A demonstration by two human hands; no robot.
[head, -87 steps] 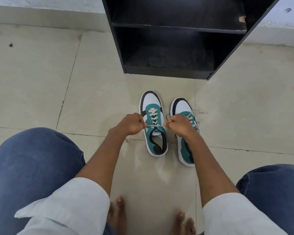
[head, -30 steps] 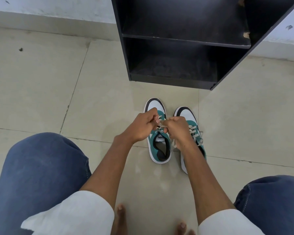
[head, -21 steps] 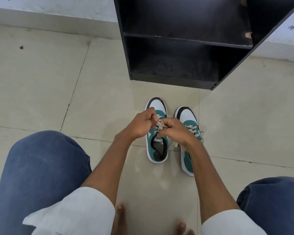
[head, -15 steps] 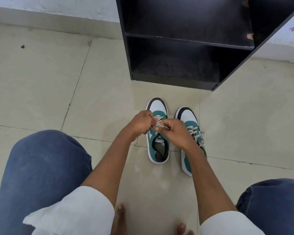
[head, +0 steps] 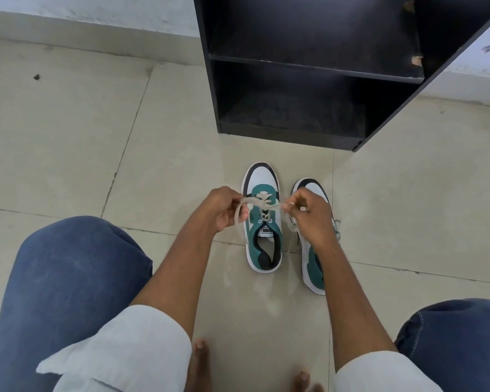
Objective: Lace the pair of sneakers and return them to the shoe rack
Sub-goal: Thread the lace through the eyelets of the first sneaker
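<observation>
Two green, white and black sneakers stand side by side on the tiled floor, toes toward the rack. The left sneaker (head: 262,236) has a cream lace (head: 262,204) stretched sideways above its tongue. My left hand (head: 222,209) pinches one loop of that lace at the shoe's left. My right hand (head: 309,215) pinches the other end on the right and covers the middle of the right sneaker (head: 313,267). The black shoe rack (head: 309,80) stands just beyond the toes, its two visible shelves bare.
My knees in blue jeans fill the lower left (head: 68,278) and lower right (head: 458,335) corners, with bare toes (head: 200,360) between them. A white wall base (head: 82,15) runs along the far edge of the beige tiled floor (head: 68,137).
My hands were bunched together over the left sneaker's tongue; now they have pulled apart sideways, drawing the lace loops taut across the shoe.
</observation>
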